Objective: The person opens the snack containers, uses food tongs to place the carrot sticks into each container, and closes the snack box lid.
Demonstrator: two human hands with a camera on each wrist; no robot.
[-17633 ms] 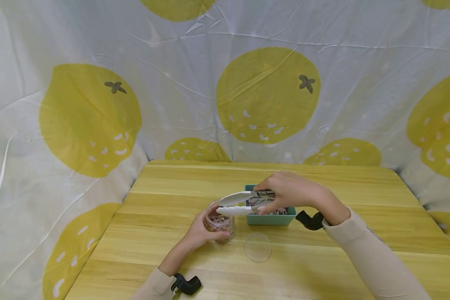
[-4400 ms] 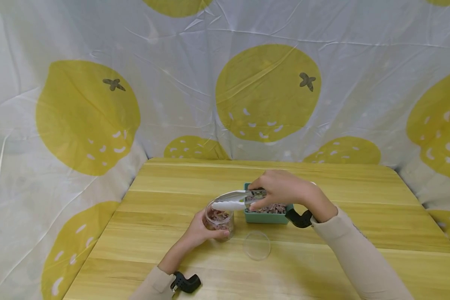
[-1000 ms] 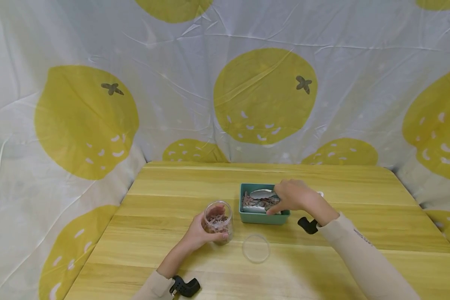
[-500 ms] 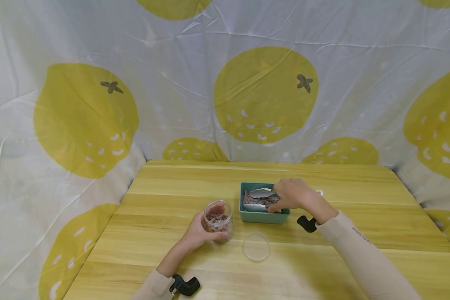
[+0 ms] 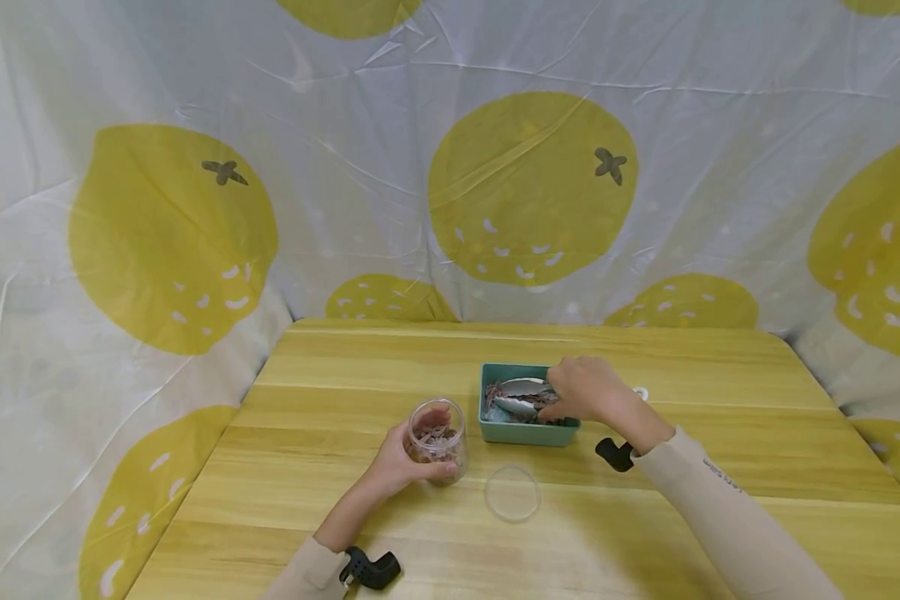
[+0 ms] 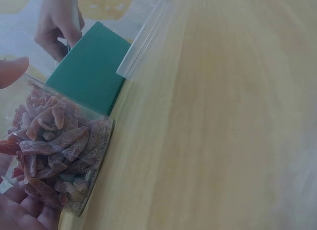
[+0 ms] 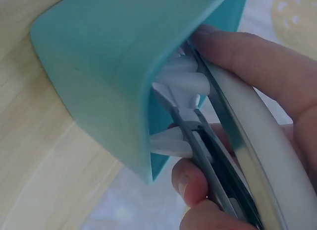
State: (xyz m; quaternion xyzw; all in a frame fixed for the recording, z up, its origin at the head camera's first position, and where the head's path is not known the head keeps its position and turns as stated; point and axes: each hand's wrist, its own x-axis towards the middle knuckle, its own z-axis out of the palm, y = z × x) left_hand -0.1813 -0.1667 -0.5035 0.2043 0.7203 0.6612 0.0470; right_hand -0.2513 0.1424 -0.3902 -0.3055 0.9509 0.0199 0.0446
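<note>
My left hand (image 5: 393,468) grips a clear jar (image 5: 450,468) that stands on the table, thumb on the near side and fingers round the back. Pinkish-brown dried strips (image 6: 59,141) fill much of it in the left wrist view. With my right hand (image 5: 588,390) I hold metal tongs (image 5: 523,387) with white grips, thumb on one arm and fingers on the other. The tongs' tips reach down into a teal rectangular box (image 5: 528,435), among more of the strips. In the right wrist view the box wall (image 7: 104,76) hides those tips.
A round clear lid (image 5: 512,493) lies flat on the wooden table (image 5: 645,517), in front of the box and right of the jar. A lemon-print curtain (image 5: 360,183) closes off the back and sides. Black wrist mounts (image 5: 371,568) stick out from both sleeves.
The tongs have gone from the jar's mouth to the box, and in the last second their tips have drawn closer together. The jar's contents stand higher than at first. My left hand stays put.
</note>
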